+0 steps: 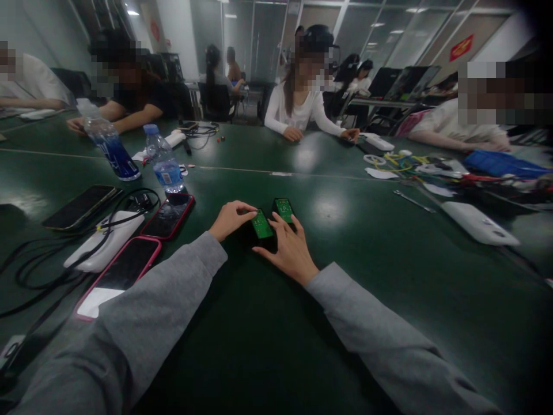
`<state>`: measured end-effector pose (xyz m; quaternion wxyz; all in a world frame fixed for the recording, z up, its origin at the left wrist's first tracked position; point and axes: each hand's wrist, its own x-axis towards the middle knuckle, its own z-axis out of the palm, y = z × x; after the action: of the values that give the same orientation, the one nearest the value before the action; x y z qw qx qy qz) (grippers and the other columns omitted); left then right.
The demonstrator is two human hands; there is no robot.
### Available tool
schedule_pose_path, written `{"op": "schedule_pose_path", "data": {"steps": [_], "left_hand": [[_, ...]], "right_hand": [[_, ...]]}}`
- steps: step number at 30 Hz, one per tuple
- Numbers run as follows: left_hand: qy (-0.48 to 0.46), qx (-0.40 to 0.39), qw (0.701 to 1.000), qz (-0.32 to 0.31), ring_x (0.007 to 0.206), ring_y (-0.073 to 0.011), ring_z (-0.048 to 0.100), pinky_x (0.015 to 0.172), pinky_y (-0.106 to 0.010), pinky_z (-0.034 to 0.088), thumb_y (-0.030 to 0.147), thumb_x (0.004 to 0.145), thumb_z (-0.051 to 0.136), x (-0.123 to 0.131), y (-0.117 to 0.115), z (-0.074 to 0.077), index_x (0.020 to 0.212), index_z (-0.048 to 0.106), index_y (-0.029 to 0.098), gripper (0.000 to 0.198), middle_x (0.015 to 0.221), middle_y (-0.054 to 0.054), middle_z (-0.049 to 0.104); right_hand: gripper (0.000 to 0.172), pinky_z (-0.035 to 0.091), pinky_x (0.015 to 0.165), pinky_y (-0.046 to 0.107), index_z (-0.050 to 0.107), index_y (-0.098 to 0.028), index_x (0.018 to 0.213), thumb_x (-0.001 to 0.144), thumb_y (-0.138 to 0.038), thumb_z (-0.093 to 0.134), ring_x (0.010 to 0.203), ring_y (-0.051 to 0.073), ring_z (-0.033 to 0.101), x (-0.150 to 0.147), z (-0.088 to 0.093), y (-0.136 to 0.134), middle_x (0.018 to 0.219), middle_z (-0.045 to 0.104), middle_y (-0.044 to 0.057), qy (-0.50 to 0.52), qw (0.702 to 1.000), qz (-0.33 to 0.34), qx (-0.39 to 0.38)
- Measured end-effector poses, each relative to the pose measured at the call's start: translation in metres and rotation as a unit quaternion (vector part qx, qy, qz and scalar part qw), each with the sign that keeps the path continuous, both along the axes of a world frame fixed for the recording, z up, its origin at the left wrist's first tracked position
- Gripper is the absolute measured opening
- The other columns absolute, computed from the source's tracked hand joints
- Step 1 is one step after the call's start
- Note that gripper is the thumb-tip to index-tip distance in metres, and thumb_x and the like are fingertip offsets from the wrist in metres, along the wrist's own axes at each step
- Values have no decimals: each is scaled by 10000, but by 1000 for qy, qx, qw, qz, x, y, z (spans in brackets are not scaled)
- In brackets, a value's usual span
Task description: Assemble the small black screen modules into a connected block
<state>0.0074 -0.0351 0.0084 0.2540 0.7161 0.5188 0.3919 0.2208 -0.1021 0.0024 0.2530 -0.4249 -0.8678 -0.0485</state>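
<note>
Head view: two small green circuit boards lie side by side on the dark table point(276, 334). The left hand point(231, 219) curls its fingers onto the near board point(261, 224), though I cannot tell whether it pinches it. The right hand point(290, 252) lies spread flat, fingertips at the far board point(284, 208). Both boards look light, stiff and fragile, best held by their bare edges. Well to the left stand a blue-labelled bottle point(111, 147) and a smaller bottle point(165, 167), both capped, fill level unclear.
</note>
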Motion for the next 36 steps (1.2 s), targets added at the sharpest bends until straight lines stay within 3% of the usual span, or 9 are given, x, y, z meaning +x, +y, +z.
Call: {"op": "schedule_pose_path", "data": {"steps": [6, 10, 20, 24, 29, 32, 36], "left_hand": [[39, 70, 997, 21, 858, -201, 655, 788, -358, 519, 305, 854, 697, 6, -8, 8, 900, 752, 230, 104, 952, -40, 727], [61, 138, 987, 47, 972, -220, 645, 889, -399, 509, 256, 878, 684, 15, -18, 16, 897, 731, 229, 58, 1018, -34, 743], [62, 340, 937, 44, 1027, -189, 676, 932, -379, 534, 226, 955, 580, 29, -36, 24, 1017, 693, 180, 137, 1110, -62, 742], [72, 381, 920, 53, 1058, -186, 691, 926, -368, 533, 225, 965, 562, 33, -42, 26, 1018, 687, 180, 143, 1148, -67, 739], [122, 430, 892, 65, 1207, -224, 631, 1029, -433, 449, 204, 952, 582, 36, -50, 35, 1007, 687, 212, 119, 1168, -37, 739], [105, 432, 895, 40, 1163, -200, 659, 985, -378, 485, 199, 961, 567, 38, -51, 41, 1038, 675, 199, 133, 1176, -49, 735], [12, 403, 914, 39, 1112, -175, 684, 957, -344, 517, 225, 970, 563, 40, -52, 49, 1065, 647, 179, 135, 1168, -70, 734]], "right_hand": [[647, 182, 1226, 487, 437, -45, 1341, 916, -514, 573, 1389, 264, 411, -1, -1, -2, 1405, 503, 237, 1, 1000, -8, 8], [586, 218, 1218, 481, 424, -43, 1338, 919, -427, 568, 1373, 268, 434, -2, -1, -1, 1379, 524, 241, 23, 999, -17, 21], [525, 325, 1161, 488, 448, -34, 1295, 885, -324, 603, 1286, 298, 527, -2, -4, 0, 1299, 583, 249, 73, 993, -32, 84], [526, 334, 1149, 505, 433, -40, 1314, 892, -314, 589, 1295, 301, 516, -4, -2, -2, 1288, 590, 240, 84, 992, -35, 89], [494, 361, 1104, 504, 465, -77, 1284, 888, -341, 597, 1216, 306, 551, -4, -2, -2, 1229, 612, 207, 106, 989, -55, 90], [496, 390, 1024, 510, 499, -106, 1238, 849, -384, 631, 1145, 322, 550, -3, -1, -3, 1139, 624, 171, 124, 985, -80, 92], [525, 424, 882, 454, 495, -125, 1252, 827, -396, 642, 1079, 314, 526, -1, 2, -5, 1085, 601, 138, 157, 978, -89, 101]]}}
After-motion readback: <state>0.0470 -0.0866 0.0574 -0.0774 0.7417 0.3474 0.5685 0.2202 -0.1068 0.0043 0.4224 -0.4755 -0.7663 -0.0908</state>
